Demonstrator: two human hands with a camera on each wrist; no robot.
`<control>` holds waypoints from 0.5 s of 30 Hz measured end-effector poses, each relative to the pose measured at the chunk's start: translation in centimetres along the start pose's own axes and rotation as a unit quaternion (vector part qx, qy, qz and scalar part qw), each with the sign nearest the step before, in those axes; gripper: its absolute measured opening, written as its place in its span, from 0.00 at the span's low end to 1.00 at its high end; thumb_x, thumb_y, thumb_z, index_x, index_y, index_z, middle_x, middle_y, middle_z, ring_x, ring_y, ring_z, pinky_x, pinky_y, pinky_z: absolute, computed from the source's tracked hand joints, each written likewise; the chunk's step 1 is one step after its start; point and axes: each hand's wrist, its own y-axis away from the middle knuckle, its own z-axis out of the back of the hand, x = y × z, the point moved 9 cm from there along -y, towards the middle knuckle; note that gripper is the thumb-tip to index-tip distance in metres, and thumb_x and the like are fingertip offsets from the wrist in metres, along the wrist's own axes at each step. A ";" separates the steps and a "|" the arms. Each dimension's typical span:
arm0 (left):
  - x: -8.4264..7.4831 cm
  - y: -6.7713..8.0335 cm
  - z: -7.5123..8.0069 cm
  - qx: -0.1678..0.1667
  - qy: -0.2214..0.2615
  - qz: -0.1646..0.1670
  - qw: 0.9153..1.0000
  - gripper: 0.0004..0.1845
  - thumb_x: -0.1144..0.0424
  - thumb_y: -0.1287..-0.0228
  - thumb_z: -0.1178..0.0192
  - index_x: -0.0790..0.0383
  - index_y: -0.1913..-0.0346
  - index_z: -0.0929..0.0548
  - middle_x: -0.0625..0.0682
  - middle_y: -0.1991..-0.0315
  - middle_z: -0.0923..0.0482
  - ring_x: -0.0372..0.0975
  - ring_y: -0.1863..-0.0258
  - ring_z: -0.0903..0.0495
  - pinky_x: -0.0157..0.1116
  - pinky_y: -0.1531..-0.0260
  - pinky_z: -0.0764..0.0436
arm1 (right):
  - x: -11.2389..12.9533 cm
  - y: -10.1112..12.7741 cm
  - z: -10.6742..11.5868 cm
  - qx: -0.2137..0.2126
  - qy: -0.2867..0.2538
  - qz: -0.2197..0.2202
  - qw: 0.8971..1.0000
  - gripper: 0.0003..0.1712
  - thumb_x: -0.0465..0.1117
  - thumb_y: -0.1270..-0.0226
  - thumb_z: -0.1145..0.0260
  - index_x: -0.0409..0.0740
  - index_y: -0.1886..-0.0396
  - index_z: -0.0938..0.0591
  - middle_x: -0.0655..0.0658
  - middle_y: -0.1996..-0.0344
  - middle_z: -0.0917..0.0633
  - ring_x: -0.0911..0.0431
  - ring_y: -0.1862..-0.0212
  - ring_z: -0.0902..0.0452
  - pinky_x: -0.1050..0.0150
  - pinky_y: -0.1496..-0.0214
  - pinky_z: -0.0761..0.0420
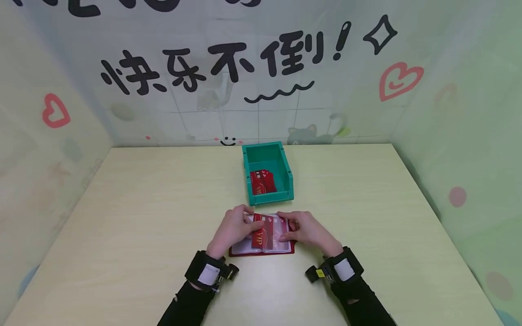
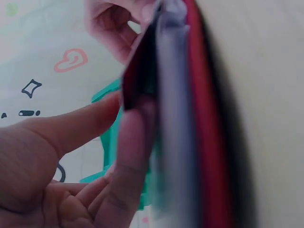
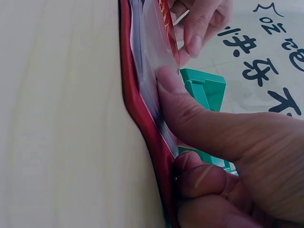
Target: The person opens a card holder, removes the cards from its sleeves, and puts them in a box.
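On table | L hand pinches red "VIP" card | R hand pinches card holder sleeve

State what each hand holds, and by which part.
The left hand pinches a red VIP card by its left edge. The right hand holds the open red card holder with clear sleeves at its right page, thumb pressing a sleeve.

Pale wood table; pastel walls w/ doodles.
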 end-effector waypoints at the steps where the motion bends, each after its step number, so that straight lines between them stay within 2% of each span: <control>1: 0.1 -0.1 -0.1 0.001 0.003 0.001 1.000 0.26 0.57 0.38 0.29 0.68 0.43 0.22 0.56 0.68 0.15 0.39 0.73 0.18 0.35 0.67 0.15 | 0.0 0.0 0.0 0.001 0.000 0.000 1.000 0.39 0.42 0.39 0.25 0.41 0.29 0.28 0.45 0.62 0.21 0.55 0.56 0.29 0.70 0.68 0.27; 4: 0.3 -0.2 -0.4 0.007 0.010 0.004 1.000 0.28 0.59 0.39 0.28 0.67 0.39 0.24 0.55 0.69 0.17 0.38 0.76 0.19 0.35 0.68 0.15 | 0.0 0.0 0.1 0.003 -0.003 -0.001 1.000 0.39 0.42 0.39 0.25 0.41 0.29 0.28 0.45 0.60 0.20 0.55 0.55 0.29 0.70 0.67 0.25; 8: 0.6 -0.2 0.0 0.011 0.019 0.007 1.000 0.24 0.62 0.38 0.30 0.65 0.41 0.21 0.56 0.69 0.19 0.39 0.79 0.19 0.35 0.72 0.15 | -0.1 0.0 0.0 0.002 -0.002 -0.007 1.000 0.40 0.43 0.40 0.24 0.42 0.29 0.27 0.46 0.62 0.21 0.55 0.56 0.29 0.70 0.67 0.27; 15: 0.8 -0.2 0.8 0.021 0.028 0.009 0.999 0.22 0.65 0.35 0.32 0.63 0.39 0.22 0.57 0.64 0.19 0.40 0.74 0.19 0.34 0.72 0.16 | -0.2 0.0 0.0 -0.001 -0.003 -0.013 1.000 0.40 0.43 0.41 0.24 0.43 0.29 0.27 0.47 0.67 0.24 0.55 0.59 0.30 0.69 0.69 0.30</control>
